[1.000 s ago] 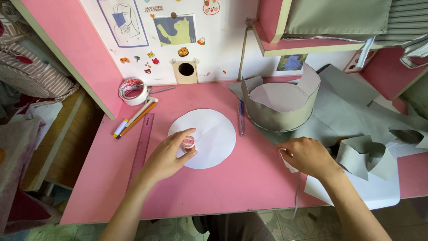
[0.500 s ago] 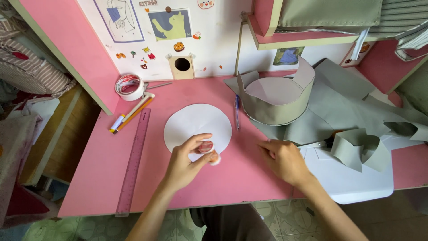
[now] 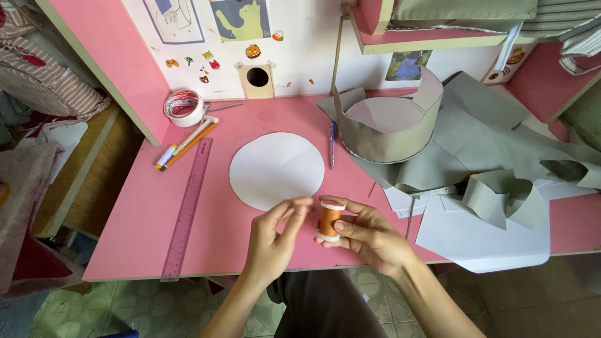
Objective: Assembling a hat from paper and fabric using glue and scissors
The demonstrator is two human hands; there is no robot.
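Holding a small spool of orange thread upright in our right hand, we have its fingers wrapped around the spool's side, gripping it just above the near edge of the pink table. Our left hand sits just beside the spool, its fingers pinched together near the spool's white top rim; whether they hold a thread end we cannot tell. Just beyond both hands lies a white paper circle, flat on the table. To its right a blue pen lies beside a grey band of card bent into a standing ring, with more grey sheets spread behind it and a curled grey strip resting on white paper. On the left side we see a long purple ruler, a yellow pencil and a marker lying together, and a roll of clear tape near the back wall.
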